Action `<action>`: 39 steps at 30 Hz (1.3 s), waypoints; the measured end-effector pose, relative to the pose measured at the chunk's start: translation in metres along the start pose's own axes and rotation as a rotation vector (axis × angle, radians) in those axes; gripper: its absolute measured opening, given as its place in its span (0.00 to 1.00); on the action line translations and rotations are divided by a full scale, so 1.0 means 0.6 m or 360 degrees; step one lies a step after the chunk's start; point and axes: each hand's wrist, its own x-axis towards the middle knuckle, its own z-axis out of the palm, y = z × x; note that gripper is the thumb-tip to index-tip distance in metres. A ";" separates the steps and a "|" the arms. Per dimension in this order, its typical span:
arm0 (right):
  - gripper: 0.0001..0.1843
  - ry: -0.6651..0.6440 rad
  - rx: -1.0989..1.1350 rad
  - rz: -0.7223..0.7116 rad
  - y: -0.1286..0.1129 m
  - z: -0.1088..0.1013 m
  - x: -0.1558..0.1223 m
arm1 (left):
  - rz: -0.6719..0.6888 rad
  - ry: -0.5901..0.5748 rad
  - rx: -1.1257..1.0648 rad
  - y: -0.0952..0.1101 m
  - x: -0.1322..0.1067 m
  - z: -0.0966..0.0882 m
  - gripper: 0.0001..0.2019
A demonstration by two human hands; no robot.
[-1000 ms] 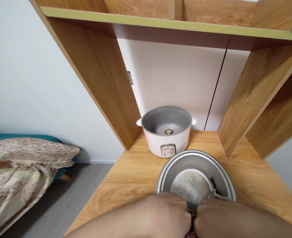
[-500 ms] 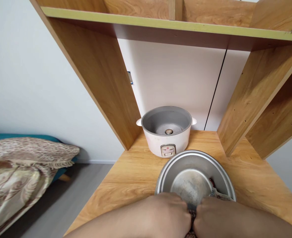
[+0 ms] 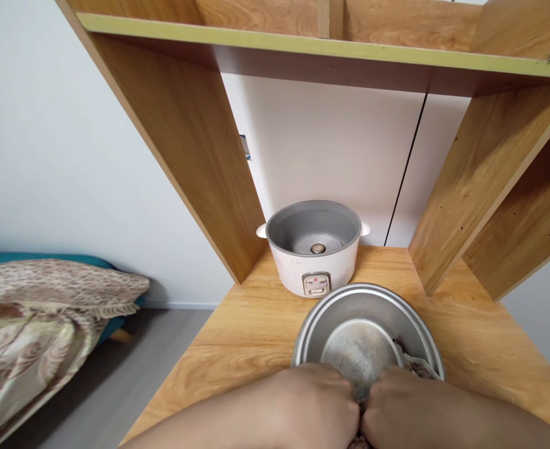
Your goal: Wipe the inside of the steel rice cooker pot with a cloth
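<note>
A round metal pot [image 3: 366, 315] stands on the wooden tabletop [image 3: 242, 337] right in front of me. My left hand [image 3: 315, 402] is curled over the pot's near rim. My right hand [image 3: 399, 405] is closed beside it, knuckles touching the left, pressing a patterned cloth [image 3: 418, 368] against the pot's inner right wall. Only a corner of the cloth shows past my fingers. Behind the pot sits a white rice cooker body [image 3: 315, 246], lidless, its grey well empty with the heating plate showing.
Wooden shelf uprights [image 3: 200, 149] flank the rice cooker on both sides, with a shelf board [image 3: 303, 43] overhead. A bed with a patterned blanket [image 3: 41, 312] lies lower left, beyond the table's left edge, over grey floor.
My right hand has shifted slightly left and forward inside the pot, and the visible corner of cloth has moved with it. The pot and rice cooker stay put.
</note>
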 end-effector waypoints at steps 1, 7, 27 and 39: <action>0.21 0.0002 0.0017 0.0022 0.000 0.001 0.001 | -0.0001 -0.0013 0.0005 0.001 -0.001 -0.004 0.19; 0.23 -0.0002 0.0039 0.0095 0.000 0.003 0.008 | 0.0030 0.0003 0.0027 0.004 -0.007 -0.017 0.21; 0.22 -0.0046 -0.0009 0.0075 -0.009 -0.024 -0.007 | 0.0036 -0.0034 0.0033 0.003 -0.001 -0.009 0.17; 0.21 -0.0024 -0.0056 0.0064 -0.011 -0.020 -0.010 | 0.0032 0.0009 -0.0020 -0.002 0.001 -0.002 0.15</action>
